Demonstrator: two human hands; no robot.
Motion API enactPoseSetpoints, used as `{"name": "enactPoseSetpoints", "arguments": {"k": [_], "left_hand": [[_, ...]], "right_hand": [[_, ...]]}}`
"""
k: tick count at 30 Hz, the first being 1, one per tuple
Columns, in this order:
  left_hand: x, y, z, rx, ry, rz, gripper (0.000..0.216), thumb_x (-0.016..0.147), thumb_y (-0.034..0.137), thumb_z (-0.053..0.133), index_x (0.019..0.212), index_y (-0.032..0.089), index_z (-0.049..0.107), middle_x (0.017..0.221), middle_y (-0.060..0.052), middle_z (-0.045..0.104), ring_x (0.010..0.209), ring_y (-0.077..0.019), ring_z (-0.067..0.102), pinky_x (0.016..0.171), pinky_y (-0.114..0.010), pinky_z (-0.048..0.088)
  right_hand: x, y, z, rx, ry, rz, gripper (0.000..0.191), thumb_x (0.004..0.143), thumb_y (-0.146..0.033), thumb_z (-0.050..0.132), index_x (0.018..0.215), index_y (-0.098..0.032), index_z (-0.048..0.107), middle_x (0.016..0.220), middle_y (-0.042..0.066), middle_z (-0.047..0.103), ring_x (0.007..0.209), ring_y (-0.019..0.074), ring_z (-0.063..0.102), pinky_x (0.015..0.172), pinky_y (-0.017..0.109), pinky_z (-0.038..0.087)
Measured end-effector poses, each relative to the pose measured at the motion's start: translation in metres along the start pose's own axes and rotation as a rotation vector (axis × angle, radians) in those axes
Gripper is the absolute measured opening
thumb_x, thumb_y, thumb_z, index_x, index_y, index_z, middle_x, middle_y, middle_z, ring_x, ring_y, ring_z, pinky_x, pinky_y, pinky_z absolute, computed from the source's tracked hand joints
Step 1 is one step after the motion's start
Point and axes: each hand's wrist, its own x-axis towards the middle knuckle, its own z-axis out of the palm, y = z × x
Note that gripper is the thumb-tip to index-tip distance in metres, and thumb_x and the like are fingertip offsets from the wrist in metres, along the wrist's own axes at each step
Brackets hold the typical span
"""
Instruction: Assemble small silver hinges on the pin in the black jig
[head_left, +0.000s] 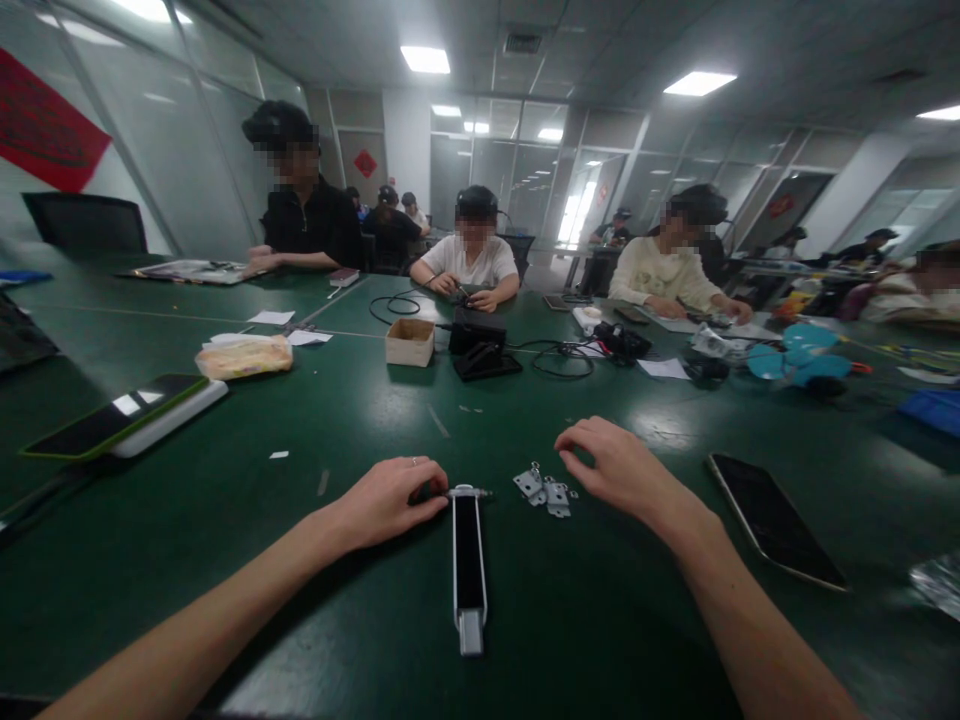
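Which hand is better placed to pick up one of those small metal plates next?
Likely the right hand: it is close beside the small metal plates, its grip open. The left hand is farther off, by the thin rod across the slim device.

Left hand (394, 500) at slim device (469, 555), right hand (613, 465) near metal plates (559, 492)

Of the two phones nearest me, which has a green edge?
The far-left phone; the other phone, to the right of your right hand, has a pale edge instead.
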Motion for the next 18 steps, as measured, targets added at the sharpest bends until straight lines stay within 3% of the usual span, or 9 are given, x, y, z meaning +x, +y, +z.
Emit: {"name": "enactPoseSetpoints", "arguments": {"k": [7, 18], "left_hand": [[0.001, -0.002, 0.002, 0.018, 0.006, 0.01, 0.019, 0.09, 0.03, 0.05, 0.101, 0.018, 0.062, 0.087, -0.003, 0.063, 0.075, -0.0161, 0.058, 0.066, -0.026, 0.044], [0.001, 0.002, 0.0, 0.021, -0.008, 0.004, 0.023, 0.09, 0.032, 0.05, 0.102, 0.018, 0.062, 0.087, -0.004, 0.064, 0.074, -0.0165, 0.059, 0.066, -0.027, 0.045]], "right_hand": [[-0.003, 0.014, 0.001, 0.039, -0.258, 0.159, 0.017, 0.083, -0.018, 0.053, 0.087, -0.019, 0.07, 0.091, 0.007, 0.067, 0.083, 0.0206, 0.061, 0.072, 0.033, 0.047], [-0.003, -0.001, 0.008, 0.07, -0.297, 0.19, 0.017, 0.08, -0.017, 0.054, 0.087, -0.02, 0.069, 0.092, 0.006, 0.066, 0.083, 0.0202, 0.062, 0.067, 0.031, 0.046]]}}
